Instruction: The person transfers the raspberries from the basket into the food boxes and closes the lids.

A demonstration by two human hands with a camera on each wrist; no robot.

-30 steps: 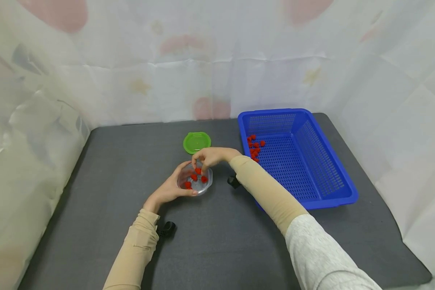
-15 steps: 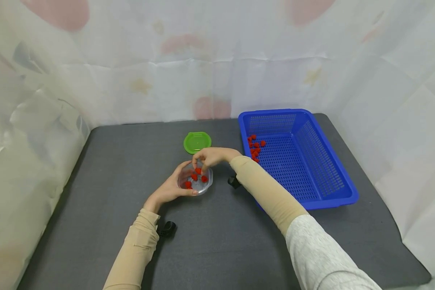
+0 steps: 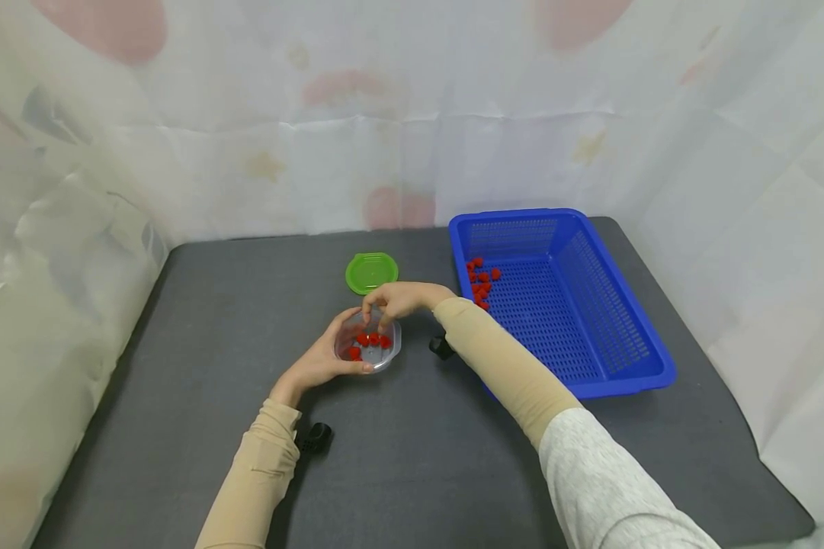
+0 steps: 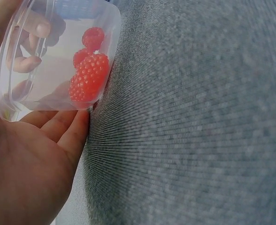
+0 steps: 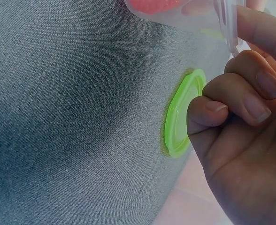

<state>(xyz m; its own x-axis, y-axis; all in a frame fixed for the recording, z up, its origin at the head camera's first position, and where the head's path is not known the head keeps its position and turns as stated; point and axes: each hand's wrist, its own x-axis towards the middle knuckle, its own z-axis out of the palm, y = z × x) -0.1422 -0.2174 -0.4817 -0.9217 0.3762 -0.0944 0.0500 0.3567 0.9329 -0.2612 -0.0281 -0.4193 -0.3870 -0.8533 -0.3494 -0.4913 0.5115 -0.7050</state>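
Observation:
My left hand [image 3: 315,363] holds a clear plastic container [image 3: 392,355] around its left side, thumb at the near wall and fingers at the far wall. Several red raspberries [image 4: 89,77] lie on the container's bottom. Over the container's opening is my right hand [image 3: 406,299], its index finger and thumb reaching in and parted, with no berry between them. In the right wrist view its other fingers [image 5: 236,96] are bent toward the palm beside the rim. A green lid [image 3: 372,273] lies on the table just behind the container.
A blue perforated basket [image 3: 556,305] stands on the right of the dark grey table [image 3: 412,473], with several more raspberries [image 3: 482,290] along its left side. My right forearm crosses in front of the basket's left edge. Patterned white sheets [image 3: 281,175] border the table.
The raspberry at my right fingertips has been let go and now lies with the others in the container. My right fingers have parted slightly; my left hand keeps its hold.

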